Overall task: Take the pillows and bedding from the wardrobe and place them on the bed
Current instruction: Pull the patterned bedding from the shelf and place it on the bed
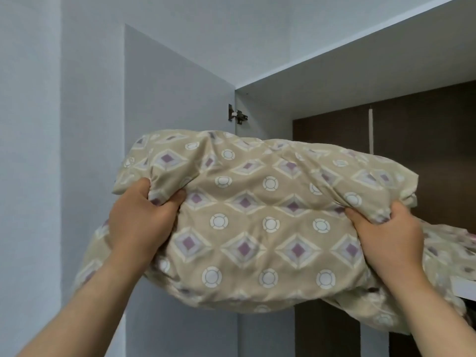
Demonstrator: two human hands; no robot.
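Pillow [257, 220] held up in front of the wardrobe [334, 81], long axis running left-right. Left hand [140, 220] and right hand [386, 238] both clench its fabric, one per end; right end nearer the shelf [463, 288], prob. still over it.

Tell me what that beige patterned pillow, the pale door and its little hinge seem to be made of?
The beige pillow with purple diamonds looks like matte woven fabric over soft filling: it creases and bulges. The pale grey wardrobe door looks like smooth laminated board, probably. The small hinge appears to be shiny metal.
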